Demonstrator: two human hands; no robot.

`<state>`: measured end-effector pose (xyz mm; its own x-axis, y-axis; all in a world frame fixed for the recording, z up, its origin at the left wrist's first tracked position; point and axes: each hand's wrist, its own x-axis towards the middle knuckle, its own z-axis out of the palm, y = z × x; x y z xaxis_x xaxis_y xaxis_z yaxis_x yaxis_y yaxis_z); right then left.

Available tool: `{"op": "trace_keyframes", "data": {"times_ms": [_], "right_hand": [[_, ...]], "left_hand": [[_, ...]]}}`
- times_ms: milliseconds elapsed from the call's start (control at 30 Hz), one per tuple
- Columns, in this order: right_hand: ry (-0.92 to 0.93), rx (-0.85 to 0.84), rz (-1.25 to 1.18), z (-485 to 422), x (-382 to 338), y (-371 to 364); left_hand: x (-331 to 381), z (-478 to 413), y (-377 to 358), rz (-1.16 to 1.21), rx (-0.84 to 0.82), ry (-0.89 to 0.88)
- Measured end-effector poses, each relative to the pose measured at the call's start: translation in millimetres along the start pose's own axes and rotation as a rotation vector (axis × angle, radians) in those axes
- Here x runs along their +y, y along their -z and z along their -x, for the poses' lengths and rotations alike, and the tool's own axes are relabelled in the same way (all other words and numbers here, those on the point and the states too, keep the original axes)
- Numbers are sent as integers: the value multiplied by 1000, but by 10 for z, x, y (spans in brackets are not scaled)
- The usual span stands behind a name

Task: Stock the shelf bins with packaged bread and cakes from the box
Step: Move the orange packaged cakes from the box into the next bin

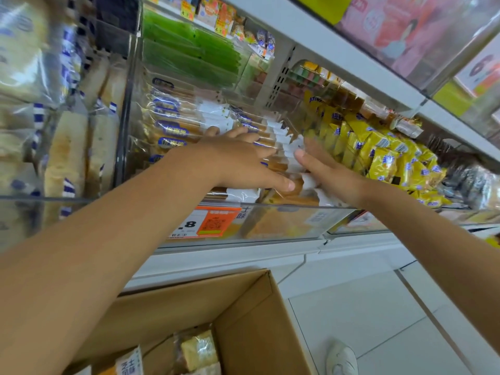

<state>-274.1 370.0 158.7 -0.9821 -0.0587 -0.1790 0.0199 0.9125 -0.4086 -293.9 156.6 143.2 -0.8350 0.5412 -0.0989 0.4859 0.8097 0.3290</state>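
Observation:
Both my hands reach into a clear shelf bin [270, 228] holding several upright clear-wrapped bread packs [178, 123] with blue labels. My left hand [240, 161] lies flat on top of the row, fingers straight, thumb at the near packs. My right hand [322, 169] presses its straight fingers against the white ends of the packs from the right side. Neither hand grips a pack. Below, an open cardboard box [243, 320] on the floor holds a few wrapped cake pieces [198, 350].
Yellow snack packs [384, 155] fill the bin to the right. Sliced bread packs [67, 158] stand in the left bin, green packs [189, 55] behind. An orange price tag [213, 221] sits on the bin front. A shelf overhang [351, 58] runs above. A white shoe [341, 359] rests on the tiled floor.

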Motion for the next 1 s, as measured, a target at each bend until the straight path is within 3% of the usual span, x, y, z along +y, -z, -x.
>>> {"op": "trace_keyframes", "data": {"times_ms": [100, 367, 467, 533, 600, 700, 800, 867, 1000], "right_hand": [[26, 22, 129, -91, 58, -43], [57, 78, 156, -91, 57, -63], [207, 354, 190, -1, 15, -68], [361, 572, 148, 139, -87, -177], [430, 638, 42, 388, -223, -376], [459, 567, -116, 814, -340, -758], [504, 460, -145, 1137, -278, -1221], [446, 258, -150, 1288, -188, -1601], [245, -128, -110, 1422, 134, -2471]], "left_hand": [[-12, -16, -5, 7, -2, 1], [55, 83, 66, 66, 30, 18], [165, 297, 98, 145, 154, 92], [235, 516, 84, 112, 347, 147], [343, 826, 11, 81, 535, 217], [490, 1327, -229, 38, 554, 342], [462, 1742, -678, 171, 357, 499], [357, 1952, -1034, 294, 216, 616], [51, 2272, -1802, 482, 87, 810]]}}
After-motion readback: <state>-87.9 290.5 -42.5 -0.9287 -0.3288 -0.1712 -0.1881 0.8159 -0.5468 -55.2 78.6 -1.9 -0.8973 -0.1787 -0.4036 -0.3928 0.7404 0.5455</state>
